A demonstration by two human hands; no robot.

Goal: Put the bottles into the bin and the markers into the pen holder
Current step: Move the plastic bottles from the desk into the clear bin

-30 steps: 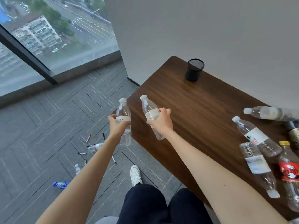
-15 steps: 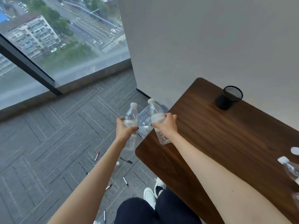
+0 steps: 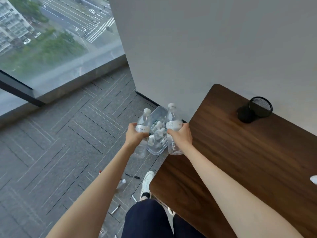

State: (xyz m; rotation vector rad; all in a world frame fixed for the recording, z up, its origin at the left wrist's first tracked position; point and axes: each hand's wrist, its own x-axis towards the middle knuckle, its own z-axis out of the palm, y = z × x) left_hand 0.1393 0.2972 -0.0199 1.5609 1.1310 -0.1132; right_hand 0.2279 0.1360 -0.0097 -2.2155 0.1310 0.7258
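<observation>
My left hand (image 3: 134,135) grips a clear plastic bottle (image 3: 143,123) with a white cap, held upright. My right hand (image 3: 181,137) grips a second clear bottle (image 3: 173,121), also upright. Both hang just above a clear plastic bin (image 3: 157,152) on the floor between the hands, which holds several bottles. The black mesh pen holder (image 3: 255,109) stands on the brown table (image 3: 240,160) at the back right. Markers lie on the carpet below my left arm: a black one (image 3: 132,176) and a white one (image 3: 115,209).
Another bottle (image 3: 121,183) lies on the floor by my left forearm. A white bottle cap (image 3: 313,179) shows at the table's right edge. My white shoe (image 3: 146,184) stands beside the table edge. A grey wall is ahead, a window at left.
The view has swung left and down, so the bin is now fully in sight. Both hands with their bottles have moved forward over the bin.
</observation>
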